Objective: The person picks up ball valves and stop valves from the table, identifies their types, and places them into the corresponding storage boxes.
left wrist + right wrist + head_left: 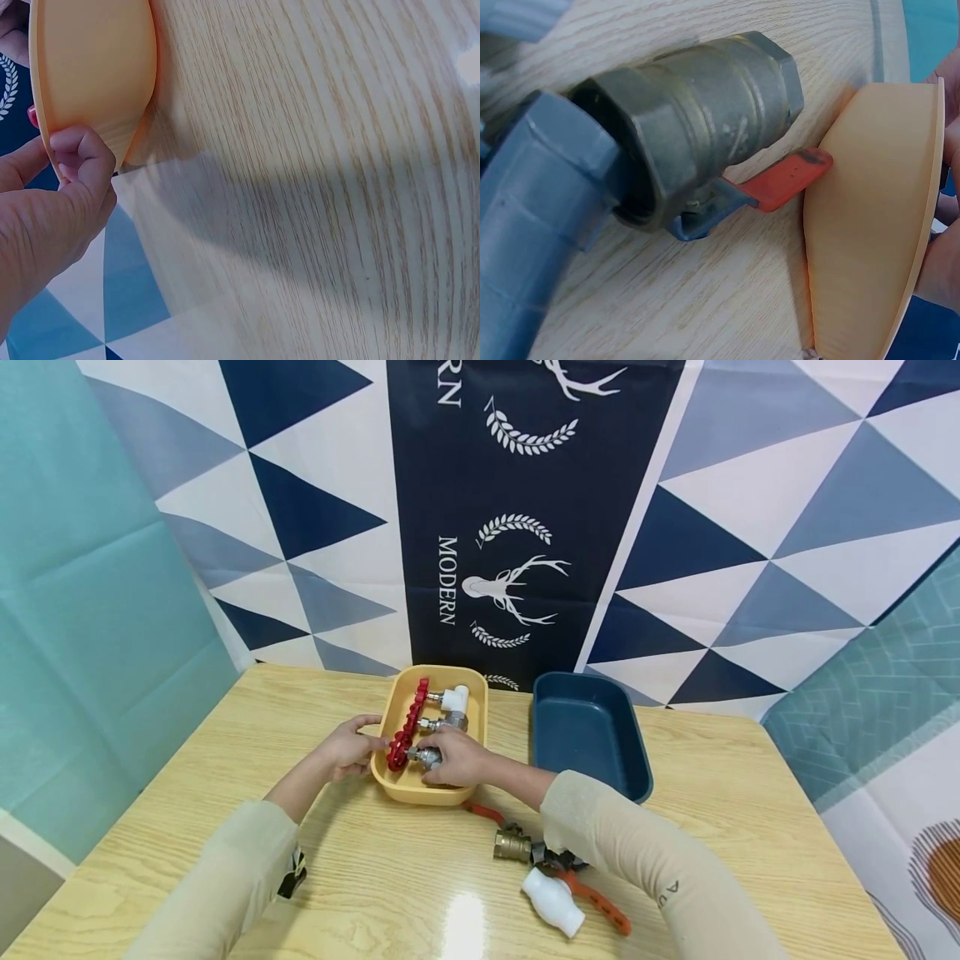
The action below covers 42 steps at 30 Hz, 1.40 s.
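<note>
A yellow plastic tray (420, 794) holds three valves with red handwheels, lying in a row. The farthest has a white body (454, 697); the middle valve (453, 721) and the nearest valve (426, 757) are metal. My left hand (351, 748) pinches the tray's left rim, its thumb and fingers on either side of the wall in the left wrist view. Reaching in over the tray's right side, my right hand (463, 758) has its fingers curled round the body of the nearest metal valve. Most of that grip is hidden behind the tray wall in the right wrist view.
Right of the yellow tray stands a dark blue tray (588, 747). In front, partly under the right forearm, lie a brass ball valve (512, 845) with a red lever, a grey fitting (547, 202), a white ball valve (552, 902) and an orange-red handle (600, 906).
</note>
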{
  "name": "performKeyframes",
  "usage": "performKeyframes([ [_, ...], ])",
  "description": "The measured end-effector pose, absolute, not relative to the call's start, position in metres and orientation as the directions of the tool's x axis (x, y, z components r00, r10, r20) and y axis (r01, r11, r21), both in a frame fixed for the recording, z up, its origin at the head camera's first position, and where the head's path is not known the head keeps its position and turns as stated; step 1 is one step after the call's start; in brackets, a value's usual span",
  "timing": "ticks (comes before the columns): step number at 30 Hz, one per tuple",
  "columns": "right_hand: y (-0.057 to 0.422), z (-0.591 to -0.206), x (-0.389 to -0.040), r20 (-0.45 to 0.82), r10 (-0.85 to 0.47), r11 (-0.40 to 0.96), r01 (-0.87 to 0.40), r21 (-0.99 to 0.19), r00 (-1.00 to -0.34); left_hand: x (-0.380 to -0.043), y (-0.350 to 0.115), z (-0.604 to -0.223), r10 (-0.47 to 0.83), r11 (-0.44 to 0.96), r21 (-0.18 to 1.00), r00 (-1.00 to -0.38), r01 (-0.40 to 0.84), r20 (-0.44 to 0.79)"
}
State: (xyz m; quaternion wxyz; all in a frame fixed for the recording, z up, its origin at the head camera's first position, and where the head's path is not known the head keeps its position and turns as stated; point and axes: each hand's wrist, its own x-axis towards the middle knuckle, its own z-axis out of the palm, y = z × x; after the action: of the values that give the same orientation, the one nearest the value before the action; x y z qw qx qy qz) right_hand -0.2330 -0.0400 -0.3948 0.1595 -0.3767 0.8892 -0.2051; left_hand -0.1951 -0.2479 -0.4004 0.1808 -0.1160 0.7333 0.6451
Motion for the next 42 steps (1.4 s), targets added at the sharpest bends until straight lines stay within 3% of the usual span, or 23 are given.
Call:
performKeyframes([
  [42,-0.0441,-0.3966,-0.2326,-0.147,-0.750,0.640,-0.652,-0.407,-0.644,-0.1919,-0.2443,-0.3993,0.054,0.118,0.905,-0.907,-0.409,-0.417],
])
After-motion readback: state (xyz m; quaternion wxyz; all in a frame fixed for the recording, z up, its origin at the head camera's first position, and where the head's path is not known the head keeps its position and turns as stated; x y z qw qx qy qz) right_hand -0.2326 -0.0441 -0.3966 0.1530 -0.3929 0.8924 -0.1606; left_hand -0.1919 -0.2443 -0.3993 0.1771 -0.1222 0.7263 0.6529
